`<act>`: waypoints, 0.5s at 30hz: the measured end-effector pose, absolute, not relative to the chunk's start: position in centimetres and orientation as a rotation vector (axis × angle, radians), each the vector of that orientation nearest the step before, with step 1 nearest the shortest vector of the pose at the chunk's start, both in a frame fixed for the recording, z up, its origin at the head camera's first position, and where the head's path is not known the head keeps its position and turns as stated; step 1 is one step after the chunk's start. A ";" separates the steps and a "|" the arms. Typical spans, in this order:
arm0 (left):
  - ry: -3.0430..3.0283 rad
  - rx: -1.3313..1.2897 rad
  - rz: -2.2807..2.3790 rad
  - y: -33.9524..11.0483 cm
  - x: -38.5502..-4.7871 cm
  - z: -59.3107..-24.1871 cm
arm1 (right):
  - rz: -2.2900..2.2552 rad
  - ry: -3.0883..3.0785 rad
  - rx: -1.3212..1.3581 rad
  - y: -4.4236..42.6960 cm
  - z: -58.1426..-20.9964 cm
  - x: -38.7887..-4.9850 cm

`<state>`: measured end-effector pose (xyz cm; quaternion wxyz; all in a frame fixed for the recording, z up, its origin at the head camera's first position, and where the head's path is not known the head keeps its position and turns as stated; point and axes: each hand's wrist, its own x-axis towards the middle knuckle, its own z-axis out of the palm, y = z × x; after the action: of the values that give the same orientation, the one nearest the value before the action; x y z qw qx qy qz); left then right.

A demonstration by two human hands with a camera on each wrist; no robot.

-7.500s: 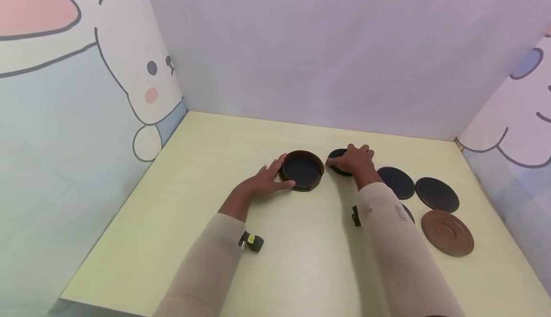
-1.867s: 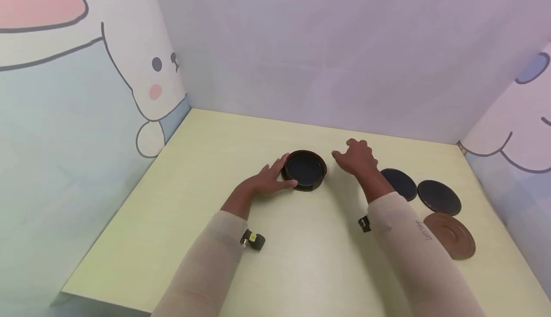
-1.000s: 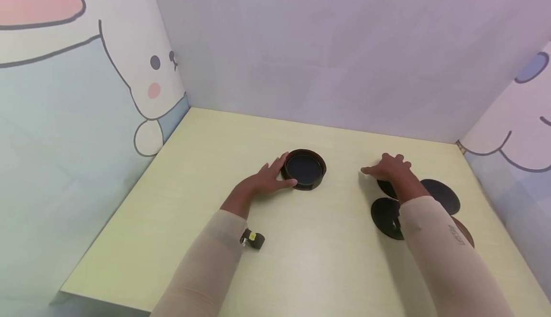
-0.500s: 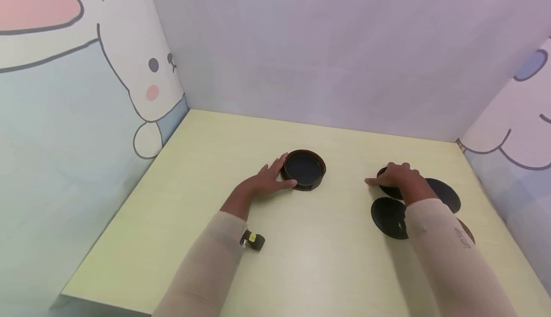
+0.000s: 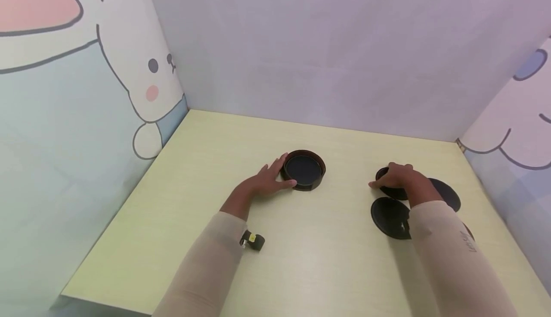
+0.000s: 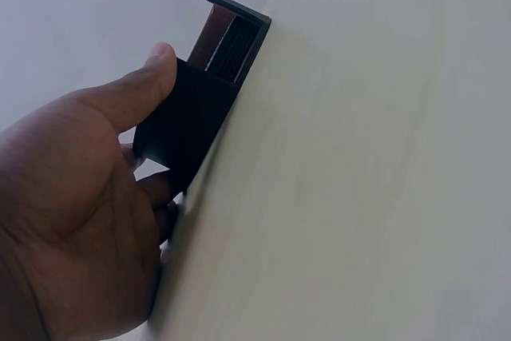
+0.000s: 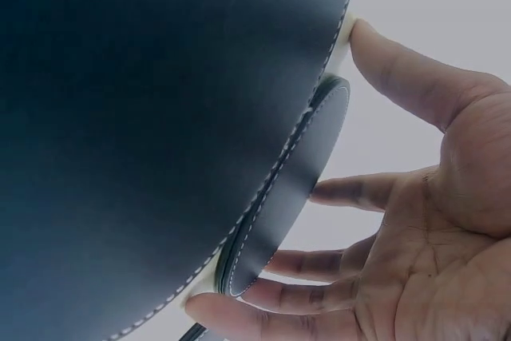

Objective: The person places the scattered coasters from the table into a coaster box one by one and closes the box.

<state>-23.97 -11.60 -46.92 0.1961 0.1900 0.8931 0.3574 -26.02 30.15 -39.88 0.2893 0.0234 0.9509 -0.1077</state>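
Observation:
In the head view, a dark round holder (image 5: 303, 169) with a brown inner wall stands mid-table. My left hand (image 5: 264, 181) grips its left side. The left wrist view shows the thumb and fingers of my left hand (image 6: 80, 189) on the holder (image 6: 188, 117), whose side gap reveals stacked layers. My right hand (image 5: 398, 177) reaches over a black disc (image 5: 393, 193), thumb beside its left edge. In the right wrist view, the fingers of my right hand (image 7: 431, 197) are spread around this stitched disc (image 7: 291, 185), some fingertips at its edge; contact is hard to tell.
Nearer the front lies another black disc (image 5: 389, 217), large in the foreground of the right wrist view. A further black disc (image 5: 447, 195) is right of my right hand. A brown disc (image 5: 469, 231) shows only a sliver behind the sleeve. Walls enclose the table's back and sides.
My right hand has moved right and toward me from beside the holder, down to the black disc. The black disc once beside the holder is gone from there. My left hand has stayed put.

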 end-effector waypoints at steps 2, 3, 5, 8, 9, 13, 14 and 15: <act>2.500 0.529 1.000 -11.6 -23.9 -46.9 | -0.281 2.545 0.055 30.1 -39.8 -25.9; 2.499 0.530 1.001 -11.6 -23.9 -46.9 | -0.277 2.547 0.056 30.1 -39.8 -25.9; 2.495 0.531 1.002 -11.6 -23.9 -46.8 | -0.265 2.553 0.053 30.1 -39.7 -25.9; 2.495 0.537 0.998 -11.5 -23.8 -46.8 | -0.253 2.562 0.047 30.1 -39.6 -25.9; 2.496 0.540 0.996 -11.6 -23.8 -46.8 | -0.252 2.565 0.045 30.1 -39.5 -25.9; 2.503 0.549 0.993 -11.6 -23.8 -46.7 | -0.250 2.567 0.050 30.2 -39.4 -26.0; 2.501 0.547 0.993 -11.7 -23.8 -46.7 | -0.251 2.566 0.051 30.3 -39.4 -26.1; 2.499 0.544 0.994 -11.7 -23.8 -46.7 | -0.251 2.566 0.050 30.2 -39.4 -26.1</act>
<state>-23.76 -11.67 -46.75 0.1974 0.1943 0.8929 0.3551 -26.13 30.24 -39.36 0.2780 0.0186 0.9558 -0.0935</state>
